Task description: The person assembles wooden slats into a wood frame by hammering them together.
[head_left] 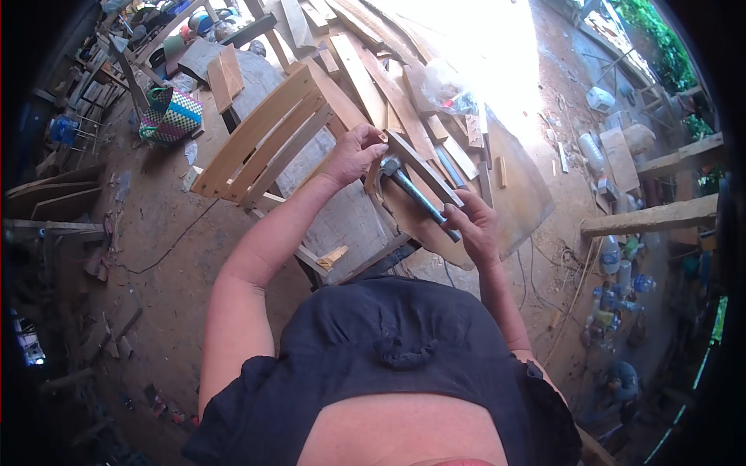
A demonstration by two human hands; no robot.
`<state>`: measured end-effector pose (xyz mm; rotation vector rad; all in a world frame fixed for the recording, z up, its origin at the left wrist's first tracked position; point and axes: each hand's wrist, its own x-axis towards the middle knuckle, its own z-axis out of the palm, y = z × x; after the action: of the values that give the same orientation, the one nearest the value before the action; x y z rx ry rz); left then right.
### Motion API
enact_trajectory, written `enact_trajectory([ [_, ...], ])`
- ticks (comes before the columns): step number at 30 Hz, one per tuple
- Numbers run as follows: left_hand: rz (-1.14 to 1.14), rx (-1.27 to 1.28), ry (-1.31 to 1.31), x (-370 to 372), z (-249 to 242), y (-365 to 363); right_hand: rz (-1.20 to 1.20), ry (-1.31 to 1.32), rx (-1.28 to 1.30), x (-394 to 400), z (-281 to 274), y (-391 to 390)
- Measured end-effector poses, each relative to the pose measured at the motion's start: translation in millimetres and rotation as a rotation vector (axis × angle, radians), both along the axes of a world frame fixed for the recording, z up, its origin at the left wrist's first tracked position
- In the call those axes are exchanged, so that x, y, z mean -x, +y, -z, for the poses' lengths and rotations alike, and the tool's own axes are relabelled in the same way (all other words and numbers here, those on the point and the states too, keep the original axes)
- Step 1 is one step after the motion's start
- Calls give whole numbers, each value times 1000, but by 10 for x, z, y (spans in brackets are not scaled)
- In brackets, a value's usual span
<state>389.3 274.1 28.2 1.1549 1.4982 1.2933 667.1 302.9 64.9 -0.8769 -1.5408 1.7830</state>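
Observation:
My left hand (359,154) pinches the upper end of a narrow wooden strip (422,168), its fingers closed near the corner of a slatted wooden frame (268,140). The strip's lower end is held between the fingers and thumb of my right hand (474,224). Just below the strip lies a hammer (418,200), its head near my left hand and its handle end beside my right fingers. The slatted frame rests tilted on a worn bench (353,221), left of my left hand.
Loose boards (361,78) are piled beyond my hands. A woven basket (171,115) stands at the left. A wood scrap (332,258) lies on the bench's near edge. Beams (649,216) jut in from the right, near plastic bottles (611,252). Cables run across the floor.

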Motion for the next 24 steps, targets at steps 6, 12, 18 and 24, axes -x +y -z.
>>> enact_trajectory([
  [6, 36, -6, -137, -21, 0, -33, -43, -20, -10, -39, -47, 35],
  [12, 23, 54, -81, 23, 44, -108, -118, -163, -177, -35, -63, 115],
  [18, 40, 134, 13, 131, -119, -19, -16, -160, -378, 44, -41, 32],
  [24, 109, 192, 350, 9, -251, 148, 54, -23, -100, -4, -99, 42],
])
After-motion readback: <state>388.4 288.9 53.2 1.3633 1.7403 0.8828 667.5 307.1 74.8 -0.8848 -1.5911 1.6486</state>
